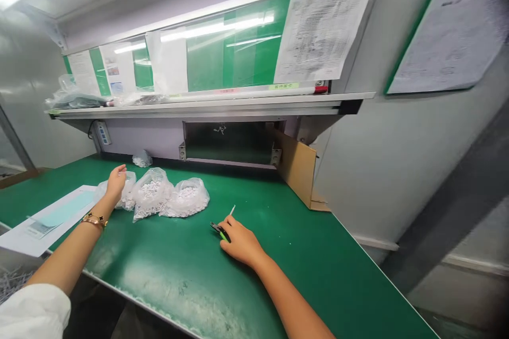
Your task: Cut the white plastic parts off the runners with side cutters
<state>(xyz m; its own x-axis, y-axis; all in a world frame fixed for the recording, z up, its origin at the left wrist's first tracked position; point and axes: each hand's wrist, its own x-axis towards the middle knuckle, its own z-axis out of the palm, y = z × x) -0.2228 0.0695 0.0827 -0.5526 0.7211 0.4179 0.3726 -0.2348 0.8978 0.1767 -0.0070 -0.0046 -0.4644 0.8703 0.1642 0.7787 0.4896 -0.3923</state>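
The left hand (116, 183), open and well apart from the right, touches the leftmost clear plastic bag of small white parts (128, 190), whose row of three runs rightward across the green work mat (170, 275). The right hand (242, 242) curls over black-and-green cutters (218, 229), nearer the rightmost bag (186, 198).

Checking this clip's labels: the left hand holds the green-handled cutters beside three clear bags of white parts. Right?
No: it is the right hand that holds the green-handled cutters, as the head view shows, beside the three clear bags of white parts.
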